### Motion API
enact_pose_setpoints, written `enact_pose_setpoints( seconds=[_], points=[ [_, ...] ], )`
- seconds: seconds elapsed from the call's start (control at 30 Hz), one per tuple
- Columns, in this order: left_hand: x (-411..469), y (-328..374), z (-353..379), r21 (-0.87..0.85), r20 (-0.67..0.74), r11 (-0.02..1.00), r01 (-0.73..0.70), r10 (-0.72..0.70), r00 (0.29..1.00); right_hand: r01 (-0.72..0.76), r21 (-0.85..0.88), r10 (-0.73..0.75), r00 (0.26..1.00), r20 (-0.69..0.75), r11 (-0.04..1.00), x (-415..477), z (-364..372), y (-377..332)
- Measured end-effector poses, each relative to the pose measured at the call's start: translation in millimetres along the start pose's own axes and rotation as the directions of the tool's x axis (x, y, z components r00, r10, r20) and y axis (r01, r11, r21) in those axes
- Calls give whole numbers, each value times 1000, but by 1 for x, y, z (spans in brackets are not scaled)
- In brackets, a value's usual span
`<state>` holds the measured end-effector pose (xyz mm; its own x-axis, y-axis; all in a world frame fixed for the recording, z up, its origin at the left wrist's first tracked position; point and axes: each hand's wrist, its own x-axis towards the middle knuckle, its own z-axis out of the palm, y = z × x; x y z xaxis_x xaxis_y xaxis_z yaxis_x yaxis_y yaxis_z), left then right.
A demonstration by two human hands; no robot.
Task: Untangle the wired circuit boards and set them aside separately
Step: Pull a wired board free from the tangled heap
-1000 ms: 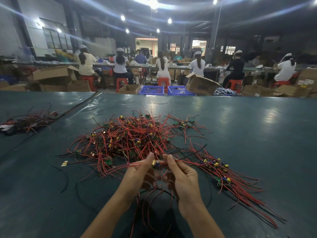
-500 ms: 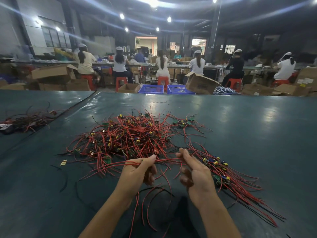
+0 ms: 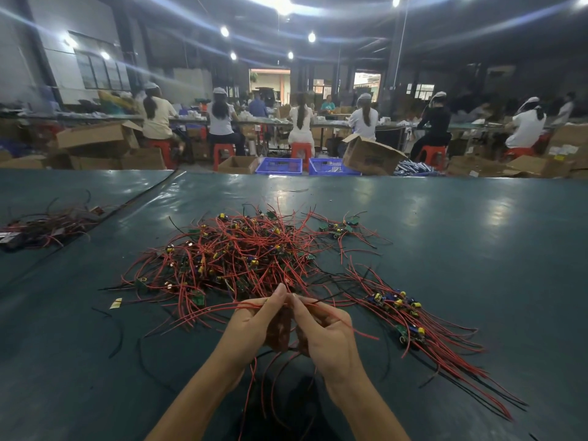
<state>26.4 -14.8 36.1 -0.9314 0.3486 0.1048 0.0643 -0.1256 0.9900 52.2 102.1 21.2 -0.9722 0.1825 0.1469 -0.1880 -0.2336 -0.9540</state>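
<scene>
Brought my hands back together: left hand (image 3: 254, 326) and right hand (image 3: 327, 335) both pinch red wires (image 3: 222, 308), fingertips nearly touching, at the near edge of the tangled pile of boards (image 3: 241, 256) on the counter (image 3: 477, 249); another bunch (image 3: 401, 313) lies right.

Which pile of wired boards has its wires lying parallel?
The pile on the right: its wires run one way; the middle pile and the far-left pile are tangled.
</scene>
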Motion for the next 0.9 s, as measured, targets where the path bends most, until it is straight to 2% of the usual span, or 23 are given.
enact_pose_setpoints(
  seconds=[0.1,0.17,0.27,0.37,0.53,0.77,0.9],
  points=[
    [2,-1,0,83,-91,997,10,-3,996,81,-23,-81,997,-5,996,1,-1,-2],
    [3,-3,-1,148,-146,989,-25,47,988,89,-40,-91,995,-49,995,3,-5,-4],
    [4,-5,-3,153,-222,983,-102,134,966,57,-18,-59,977,-204,998,7,-19,-4],
    [5,-4,-6,116,-283,985,-130,158,946,22,88,12,931,-365,996,16,-38,-7],
    [5,-5,-6,113,-285,987,-111,140,948,6,201,111,816,-567,979,32,-65,-7],
    [5,-8,-6,133,-270,985,-110,143,952,5,338,238,701,-672,941,38,-81,-9],
    [5,-9,-6,130,-266,986,-107,139,954,31,317,212,680,-701,948,38,-82,-10]
  ],
)
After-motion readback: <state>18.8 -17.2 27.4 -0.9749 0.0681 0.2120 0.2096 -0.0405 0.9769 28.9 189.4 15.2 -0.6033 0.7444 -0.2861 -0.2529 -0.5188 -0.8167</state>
